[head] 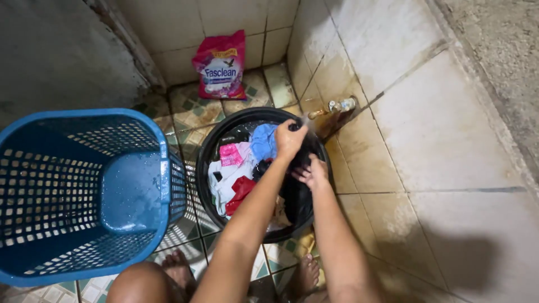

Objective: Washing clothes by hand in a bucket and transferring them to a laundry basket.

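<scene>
A dark garment [300,163] is gripped by both the closed left hand [289,139] and the partly closed right hand [311,174] over the black basin [205,168], beneath the wall tap [339,105] so water lands on it. The blue laundry basket [84,191] is tipped beside it.
</scene>
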